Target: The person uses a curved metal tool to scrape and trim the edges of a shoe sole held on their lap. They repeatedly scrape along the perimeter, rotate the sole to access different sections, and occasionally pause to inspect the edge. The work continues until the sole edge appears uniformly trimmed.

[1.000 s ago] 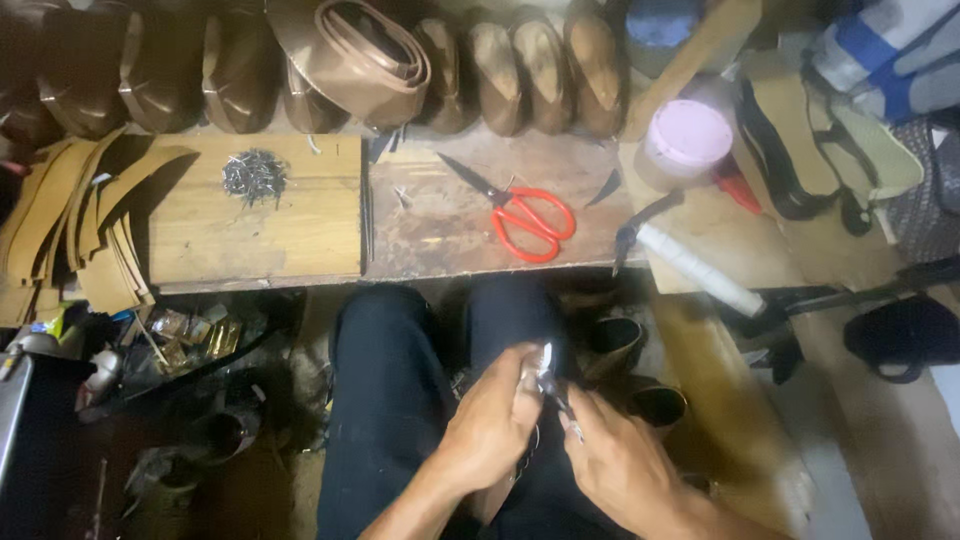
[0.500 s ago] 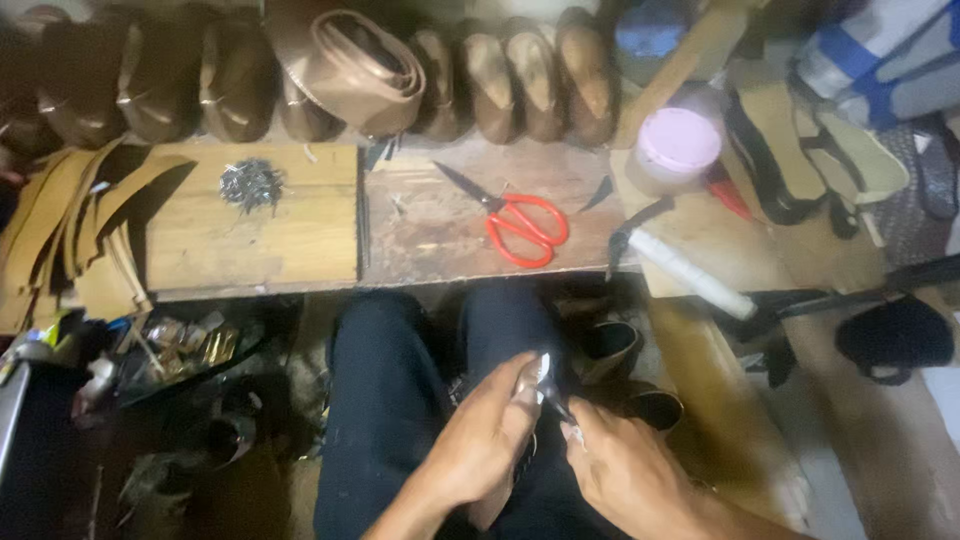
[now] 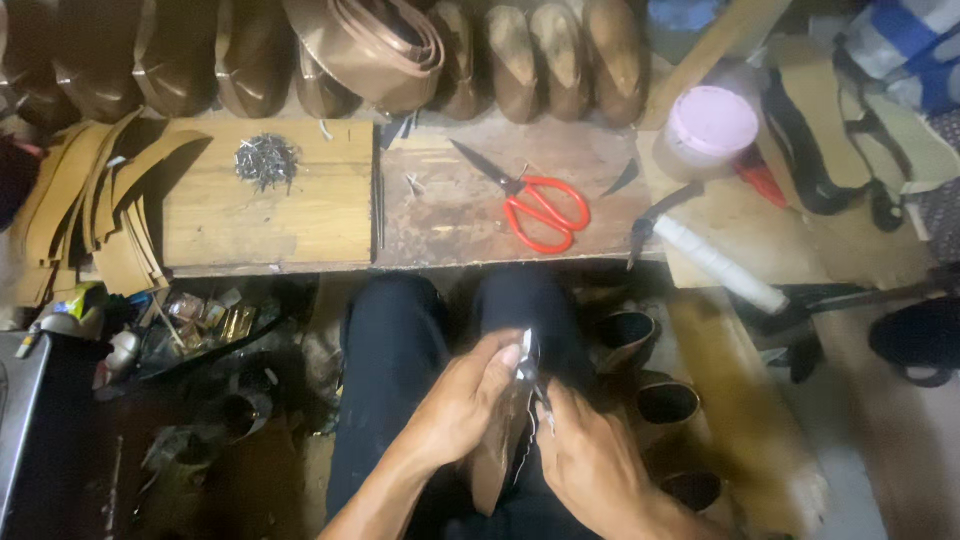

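Over my lap, my left hand grips a brown shoe piece that stands on edge between my dark-trousered knees. My right hand is closed around a small metal tool whose shiny tip shows between the two hands, pressed against the top of the shoe piece. The hands touch each other. Most of the tool is hidden inside my fist.
A low wooden bench lies ahead, with a pile of small nails, red-handled scissors, a pink-lidded jar and a white-handled tool. Brown shoe forms and a leather strap coil line the back. Clutter fills the floor at left.
The view has shifted slightly. My hands stay together on the shoe piece in my lap, with only small movements of the tool.
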